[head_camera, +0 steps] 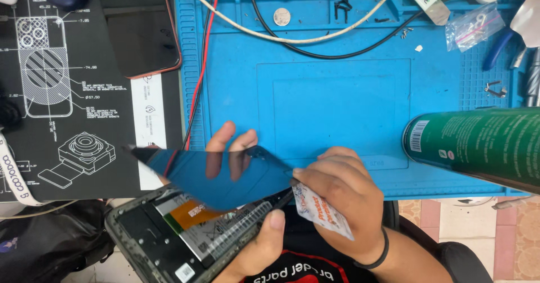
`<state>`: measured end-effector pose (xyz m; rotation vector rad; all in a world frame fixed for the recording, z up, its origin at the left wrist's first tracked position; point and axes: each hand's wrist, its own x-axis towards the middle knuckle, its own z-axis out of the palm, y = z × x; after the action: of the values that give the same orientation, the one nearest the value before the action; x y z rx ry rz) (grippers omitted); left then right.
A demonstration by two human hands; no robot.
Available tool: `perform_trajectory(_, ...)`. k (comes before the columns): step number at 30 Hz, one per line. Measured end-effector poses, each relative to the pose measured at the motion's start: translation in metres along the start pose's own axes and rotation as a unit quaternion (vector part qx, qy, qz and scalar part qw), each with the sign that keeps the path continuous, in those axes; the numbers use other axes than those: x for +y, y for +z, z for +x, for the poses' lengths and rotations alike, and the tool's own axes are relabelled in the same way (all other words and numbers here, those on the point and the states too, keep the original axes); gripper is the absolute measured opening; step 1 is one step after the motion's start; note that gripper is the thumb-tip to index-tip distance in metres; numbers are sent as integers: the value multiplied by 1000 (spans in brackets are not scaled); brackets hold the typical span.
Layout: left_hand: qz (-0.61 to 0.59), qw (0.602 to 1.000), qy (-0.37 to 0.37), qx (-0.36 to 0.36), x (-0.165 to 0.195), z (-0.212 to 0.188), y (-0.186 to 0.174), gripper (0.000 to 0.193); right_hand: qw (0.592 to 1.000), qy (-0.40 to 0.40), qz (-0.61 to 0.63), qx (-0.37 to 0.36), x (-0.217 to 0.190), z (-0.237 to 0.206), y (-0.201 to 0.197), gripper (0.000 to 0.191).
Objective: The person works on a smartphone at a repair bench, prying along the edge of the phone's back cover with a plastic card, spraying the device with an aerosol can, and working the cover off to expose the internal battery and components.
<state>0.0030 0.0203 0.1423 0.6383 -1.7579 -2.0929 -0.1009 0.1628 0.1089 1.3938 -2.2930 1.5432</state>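
one head-worn camera looks steeply down, close over the blue repair mat (337, 103) and the person's lap.

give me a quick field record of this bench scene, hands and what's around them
left hand: holds an opened phone, thumb on its edge
right hand: pinches a small white sachet against a glossy back cover
back cover: tilted up over the phone, mirroring fingers
surface: blue repair mat
nearby: green spray can, coin cell, cables

We see a blue work mat (337, 97) over a dark desk pad (62, 92), with pink-and-white tiled floor (478, 221) below.
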Motion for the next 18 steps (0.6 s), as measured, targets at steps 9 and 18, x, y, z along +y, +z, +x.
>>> perform_trajectory(9, 51, 996, 32, 66, -25, 1, -12, 82, 997, 79, 7, -14, -5, -8, 4, 32)
perform_trajectory(18, -160, 986, -26, 34, -41, 6, -11, 72, 997, 54, 61, 18, 1, -25, 4, 20)
